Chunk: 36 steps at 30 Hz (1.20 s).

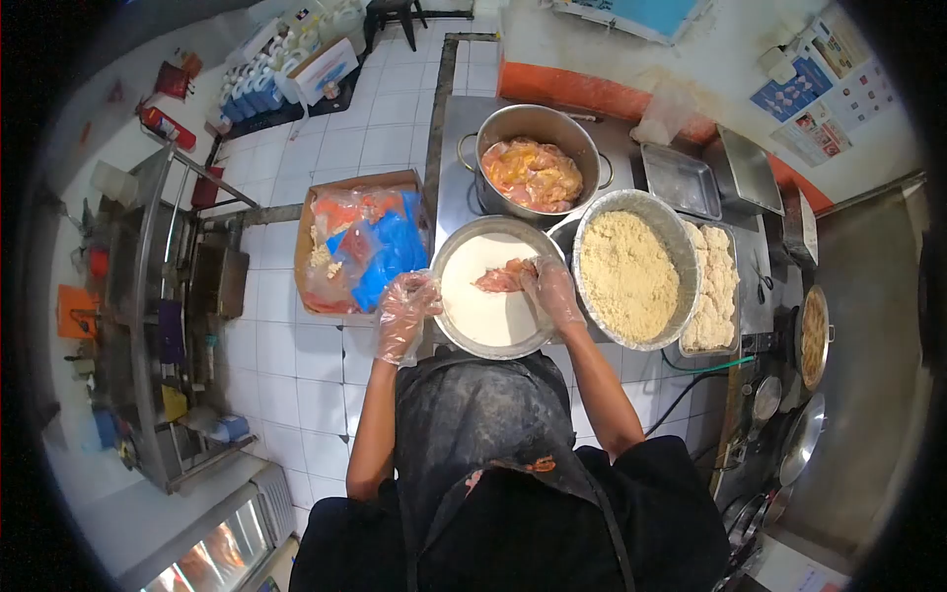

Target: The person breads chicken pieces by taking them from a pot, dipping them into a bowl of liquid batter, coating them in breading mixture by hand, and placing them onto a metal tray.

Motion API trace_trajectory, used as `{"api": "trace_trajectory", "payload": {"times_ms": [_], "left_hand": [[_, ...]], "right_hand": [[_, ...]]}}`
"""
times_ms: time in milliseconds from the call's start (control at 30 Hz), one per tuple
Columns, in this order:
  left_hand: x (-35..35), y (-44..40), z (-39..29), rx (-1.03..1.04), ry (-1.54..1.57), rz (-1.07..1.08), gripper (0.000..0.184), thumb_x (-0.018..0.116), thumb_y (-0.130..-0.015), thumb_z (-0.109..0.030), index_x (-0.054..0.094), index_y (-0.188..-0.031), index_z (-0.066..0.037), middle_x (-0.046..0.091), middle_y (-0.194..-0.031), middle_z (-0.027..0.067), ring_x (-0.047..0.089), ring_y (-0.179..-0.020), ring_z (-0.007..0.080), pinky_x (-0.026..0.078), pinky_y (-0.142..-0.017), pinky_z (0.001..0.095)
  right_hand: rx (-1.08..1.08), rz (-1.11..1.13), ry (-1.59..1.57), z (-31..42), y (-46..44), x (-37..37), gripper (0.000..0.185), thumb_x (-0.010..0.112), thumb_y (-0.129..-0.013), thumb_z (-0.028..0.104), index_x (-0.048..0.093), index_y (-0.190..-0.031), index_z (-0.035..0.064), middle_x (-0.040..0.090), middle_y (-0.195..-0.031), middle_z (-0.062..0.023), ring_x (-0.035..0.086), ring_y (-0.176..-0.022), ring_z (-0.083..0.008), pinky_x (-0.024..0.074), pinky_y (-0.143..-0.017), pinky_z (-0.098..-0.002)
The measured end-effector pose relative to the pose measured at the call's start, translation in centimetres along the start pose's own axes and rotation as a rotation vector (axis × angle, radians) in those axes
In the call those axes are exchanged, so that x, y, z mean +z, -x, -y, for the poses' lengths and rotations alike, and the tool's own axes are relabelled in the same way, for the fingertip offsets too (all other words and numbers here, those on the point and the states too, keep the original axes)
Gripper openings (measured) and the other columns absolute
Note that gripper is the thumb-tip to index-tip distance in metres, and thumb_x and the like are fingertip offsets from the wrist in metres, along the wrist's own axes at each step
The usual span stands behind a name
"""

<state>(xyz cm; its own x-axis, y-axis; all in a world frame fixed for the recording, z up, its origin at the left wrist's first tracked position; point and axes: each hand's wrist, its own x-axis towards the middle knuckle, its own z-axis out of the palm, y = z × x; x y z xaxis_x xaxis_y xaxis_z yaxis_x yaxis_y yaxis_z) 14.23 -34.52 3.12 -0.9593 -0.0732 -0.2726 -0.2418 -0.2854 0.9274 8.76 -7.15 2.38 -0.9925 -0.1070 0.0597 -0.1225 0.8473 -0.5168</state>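
Step in hand: looks like wet-coating. Right hand (554,293) has its gloved fingers closed on a raw meat piece (505,276), located inside the outline of the bowl (472,347) of white liquid (473,252); whether it's dipped or lifted, can't tell. Left hand (402,311), also gloved, is at the bowl's left rim, fingers curled; clamped or merely resting, can't tell. Next move probably calls for draining the piece, then carrying it right to the crumbly coating (631,276) in the adjacent basin (639,201), keeping hold.
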Motion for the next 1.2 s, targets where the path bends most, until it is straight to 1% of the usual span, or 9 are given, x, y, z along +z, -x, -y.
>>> {"api": "trace_trajectory", "payload": {"times_ms": [300,400,500,633,767,800,900,1033,1200], "left_hand": [[0.7,0.7,0.2,0.042,0.043,-0.048,0.03,0.072,-0.09,-0.014,0.058,-0.113,0.0,0.062,-0.102,0.0089,0.069,-0.087,0.019,0.064,-0.068,0.0321],[0.8,0.8,0.7,0.042,0.07,-0.048,0.031,0.072,-0.09,-0.014,0.058,-0.113,0.0,0.061,-0.103,0.0097,0.069,-0.087,0.0198,0.064,-0.068,0.0325],[1.1,1.1,0.7,0.028,0.079,-0.056,0.031,0.072,-0.09,-0.014,0.058,-0.114,0.001,0.062,-0.102,0.0098,0.069,-0.087,0.0195,0.064,-0.068,0.0323],[1.0,1.3,1.3,0.029,0.106,-0.049,0.031,0.072,-0.091,-0.015,0.058,-0.114,0.001,0.063,-0.099,0.0092,0.069,-0.085,0.0183,0.064,-0.068,0.0314],[1.0,1.8,0.8,-0.041,0.088,-0.046,0.028,0.069,-0.092,-0.011,0.058,-0.115,-0.001,0.062,-0.106,0.0082,0.065,-0.091,0.0156,0.061,-0.072,0.0278],[0.9,1.9,0.8,-0.039,0.092,-0.039,0.028,0.07,-0.091,-0.011,0.058,-0.115,-0.001,0.062,-0.107,0.0079,0.065,-0.092,0.0157,0.061,-0.072,0.028],[0.3,2.0,0.9,0.003,0.109,-0.015,0.029,0.07,-0.091,-0.011,0.058,-0.116,-0.003,0.061,-0.11,0.0069,0.065,-0.093,0.0157,0.061,-0.073,0.0281],[-0.7,2.1,1.5,0.018,0.094,-0.019,0.029,0.071,-0.091,-0.012,0.058,-0.116,-0.005,0.061,-0.114,0.0059,0.065,-0.094,0.0153,0.061,-0.074,0.028],[-1.2,2.5,0.7,0.04,0.094,0.02,0.031,0.072,-0.09,-0.013,0.059,-0.117,-0.003,0.062,-0.112,0.0068,0.065,-0.093,0.0141,0.061,-0.073,0.0278]], "right_hand": [[0.121,0.083,-0.326,0.1,-0.8,-1.9,0.025,0.07,-0.085,0.021,0.071,-0.093,-0.0021,0.071,-0.086,-0.0231,0.069,-0.079,-0.0377,0.0527,-0.072,-0.0437],[0.078,0.147,-0.091,-2.4,-2.7,-0.5,0.03,0.07,-0.085,0.024,0.069,-0.099,-0.0027,0.069,-0.084,-0.0233,0.069,-0.077,-0.0362,0.0513,-0.072,-0.0438],[0.102,0.219,-0.506,4.3,-2.7,-7.4,0.028,0.069,-0.087,0.022,0.069,-0.101,-0.002,0.07,-0.084,-0.0201,0.069,-0.077,-0.0333,0.0515,-0.071,-0.0421],[-0.515,0.009,-0.253,2.9,-2.8,-5.2,0.025,0.061,-0.096,0.023,0.069,-0.096,-0.0011,0.07,-0.09,-0.0179,0.068,-0.079,-0.0297,0.0535,-0.069,-0.04],[-0.521,0.359,0.161,0.8,0.0,0.1,0.029,0.056,-0.097,0.028,0.069,-0.101,0.0021,0.068,-0.099,-0.0194,0.066,-0.087,-0.0341,0.0525,-0.078,-0.0411],[-0.388,0.402,0.072,1.2,0.8,0.9,0.034,0.054,-0.096,0.031,0.068,-0.095,0.0006,0.068,-0.097,-0.0206,0.066,-0.088,-0.0361,0.0508,-0.08,-0.0434],[-0.394,0.479,0.084,0.7,1.9,2.5,0.036,0.055,-0.095,0.033,0.069,-0.089,0.0002,0.068,-0.092,-0.0216,0.065,-0.086,-0.0391,0.0503,-0.08,-0.0464],[-0.386,0.314,-0.172,3.0,0.1,-1.3,0.031,0.061,-0.093,0.029,0.072,-0.086,0.0008,0.065,-0.08,-0.025,0.064,-0.074,-0.0415,0.0502,-0.074,-0.0481],[-0.124,0.252,-0.165,8.0,-1.6,-9.5,0.039,0.065,-0.093,0.033,0.068,-0.083,-0.0043,0.062,-0.074,-0.0271,0.062,-0.066,-0.0395,0.0468,-0.062,-0.0457]]}}
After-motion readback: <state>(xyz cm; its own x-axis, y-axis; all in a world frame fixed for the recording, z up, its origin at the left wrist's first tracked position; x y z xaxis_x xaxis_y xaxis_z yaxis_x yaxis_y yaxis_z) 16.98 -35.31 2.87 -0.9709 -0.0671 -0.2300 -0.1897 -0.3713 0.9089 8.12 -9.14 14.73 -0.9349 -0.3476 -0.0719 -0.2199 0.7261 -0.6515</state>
